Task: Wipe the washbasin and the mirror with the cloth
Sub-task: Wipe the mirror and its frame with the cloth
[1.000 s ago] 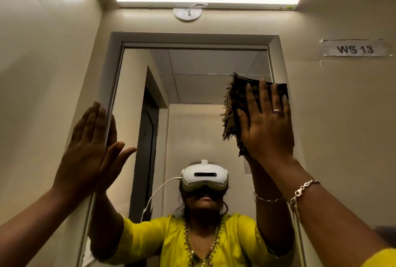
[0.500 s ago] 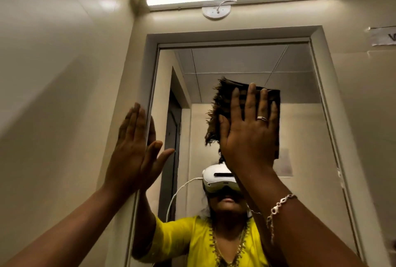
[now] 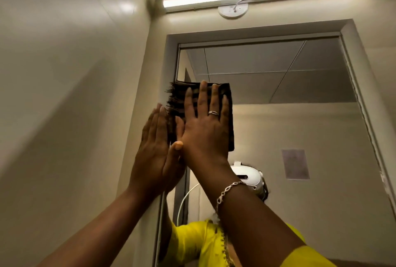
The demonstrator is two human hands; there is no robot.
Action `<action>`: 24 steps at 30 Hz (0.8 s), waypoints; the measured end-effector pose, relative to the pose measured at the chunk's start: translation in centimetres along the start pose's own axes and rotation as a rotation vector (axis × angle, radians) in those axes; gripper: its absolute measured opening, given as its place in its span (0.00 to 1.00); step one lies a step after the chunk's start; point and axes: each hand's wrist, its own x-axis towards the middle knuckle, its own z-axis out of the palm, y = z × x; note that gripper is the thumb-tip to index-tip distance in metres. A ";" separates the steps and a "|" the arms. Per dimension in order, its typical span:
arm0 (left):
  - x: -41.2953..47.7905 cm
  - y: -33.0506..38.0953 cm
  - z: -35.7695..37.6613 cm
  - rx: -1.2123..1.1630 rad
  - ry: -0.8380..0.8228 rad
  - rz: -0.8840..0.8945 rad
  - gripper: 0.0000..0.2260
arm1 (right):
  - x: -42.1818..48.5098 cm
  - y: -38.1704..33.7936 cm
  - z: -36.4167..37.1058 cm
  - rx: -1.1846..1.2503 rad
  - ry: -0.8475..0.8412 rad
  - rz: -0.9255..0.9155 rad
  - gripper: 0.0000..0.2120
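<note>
Currently logged, risks first. Risk one: the cloth (image 3: 179, 104) is pinned only by flat pressure, gripped by nothing, so it would likely slide down the mirror (image 3: 278, 117) or drop if the push eases. Risk two: its frayed left edge may shed lint on the glass. Risk three: the bare left hand (image 3: 153, 149) sits at the glass edge and could leave smudges there; it also blocks any stroke further left.

Item, right hand (image 3: 203, 129): fully open, fingers (image 3: 202, 99) straight and spread, palm pressing the folded dark cloth against the mirror's upper left area.

Item, left hand: open, fingers straight and close together, laid flat along the mirror's left frame (image 3: 171, 57), its thumb touching the base of the right hand.

Item, washbasin: out of view; whether it has been wiped cannot be told.
</note>
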 end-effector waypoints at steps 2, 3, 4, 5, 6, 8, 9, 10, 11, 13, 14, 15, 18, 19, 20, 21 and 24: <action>0.0 -0.1 0.0 -0.006 0.008 -0.002 0.34 | 0.1 -0.5 0.4 0.053 -0.050 -0.069 0.28; 0.0 -0.1 0.0 -0.005 0.012 -0.001 0.34 | 0.1 -0.6 0.4 0.046 -0.045 -0.073 0.28; 0.1 -0.1 0.1 0.000 0.016 0.005 0.34 | 0.2 -0.6 0.3 0.028 -0.020 -0.069 0.28; 0.1 -0.1 0.1 0.007 0.018 0.010 0.34 | 0.2 -0.6 0.2 0.027 -0.014 -0.071 0.29; 0.1 -0.1 0.1 0.016 0.020 0.015 0.34 | 0.2 -0.6 0.2 0.046 -0.040 -0.084 0.28; 0.1 -0.2 0.2 0.038 0.023 0.017 0.34 | 0.2 -0.3 0.1 0.095 -0.087 -0.111 0.29; 0.1 -0.3 0.1 0.050 0.025 0.014 0.35 | 0.2 -0.1 0.0 0.109 -0.094 -0.117 0.28; 0.1 -0.3 0.1 0.059 0.025 0.011 0.35 | 0.1 0.1 0.1 0.111 -0.086 -0.117 0.28; 0.1 -0.3 0.1 0.064 0.023 0.008 0.36 | -0.1 0.3 0.0 0.113 -0.054 -0.109 0.28; 0.1 -0.1 0.1 0.080 0.018 0.004 0.36 | -0.6 0.8 0.0 0.131 0.009 -0.085 0.30; 0.1 -0.1 0.1 0.095 0.014 0.001 0.36 | -0.8 1.2 0.1 0.139 0.019 -0.079 0.30; 0.1 0.0 0.1 0.112 0.005 -0.002 0.36 | -1.0 1.6 0.1 0.143 0.033 -0.075 0.30; 0.1 0.1 -0.1 0.170 -0.020 0.012 0.38 | -1.6 3.6 -0.1 0.128 0.087 -0.075 0.27; 0.0 0.2 -0.2 0.186 -0.025 0.014 0.38 | -1.9 4.3 -0.1 0.121 0.087 -0.086 0.27; 0.0 0.5 -0.2 0.200 -0.030 0.007 0.39 | -2.2 5.1 -0.2 0.114 0.085 -0.099 0.27; 0.0 0.8 -0.3 0.214 -0.037 0.000 0.40 | -2.5 5.9 -0.4 0.110 0.082 -0.107 0.27; 0.1 1.1 -0.4 0.273 -0.066 0.006 0.41 | -3.3 8.3 -0.9 0.104 0.061 -0.097 0.27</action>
